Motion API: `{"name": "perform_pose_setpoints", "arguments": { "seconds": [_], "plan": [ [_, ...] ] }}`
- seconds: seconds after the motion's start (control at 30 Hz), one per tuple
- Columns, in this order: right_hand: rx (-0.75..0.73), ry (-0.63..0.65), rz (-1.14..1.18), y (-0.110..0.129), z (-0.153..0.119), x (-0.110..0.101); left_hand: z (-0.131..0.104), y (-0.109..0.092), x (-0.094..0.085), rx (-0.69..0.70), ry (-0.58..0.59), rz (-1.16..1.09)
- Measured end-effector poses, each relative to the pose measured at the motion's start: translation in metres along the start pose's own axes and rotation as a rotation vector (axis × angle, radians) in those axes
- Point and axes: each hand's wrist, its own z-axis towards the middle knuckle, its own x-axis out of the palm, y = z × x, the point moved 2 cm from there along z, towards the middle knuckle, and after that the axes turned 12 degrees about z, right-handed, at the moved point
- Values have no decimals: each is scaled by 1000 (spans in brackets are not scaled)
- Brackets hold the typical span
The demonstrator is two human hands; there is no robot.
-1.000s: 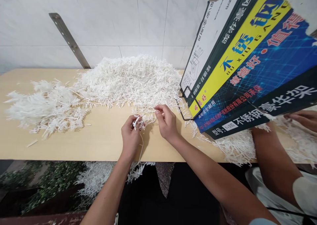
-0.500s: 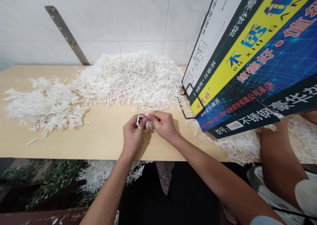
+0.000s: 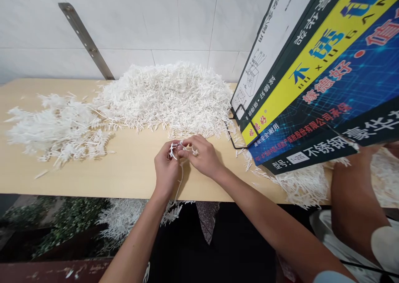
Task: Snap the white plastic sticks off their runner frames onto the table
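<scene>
Over the wooden table, my left hand is closed on a small loop of knotted white strand. Touching it from the right, my right hand pinches more white pieces between thumb and fingers. A thin white cord hangs from between the hands past the table's front edge. Behind them lies a large heap of short white pieces. A smaller white pile sits at the left. The fingertips partly hide what they hold.
A large printed box in a black wire stand rises at the right. Beyond it are another person's arm and more white pieces. Branching white strands hang below the table. Leafy plants are lower left.
My right hand has turned slightly, and white pieces now show beyond its fingertips. My left hand stays closed near the same spot. The view has shifted slightly.
</scene>
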Motion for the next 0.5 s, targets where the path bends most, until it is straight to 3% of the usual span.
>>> {"name": "perform_pose_setpoints", "arguments": {
  "seconds": [0.17,0.3,0.4,0.5],
  "plan": [
    [253,-150,139,-16,-1,-3,-2,-2,3,30,137,133],
    [274,-239,180,-21,-2,-6,-2,-5,7,31,166,123],
    [295,-231,251,-21,-1,-7,-1,-4,7,19,134,51],
    [308,-124,312,-17,2,-6,0,-1,4,15,62,63]
  ]
}}
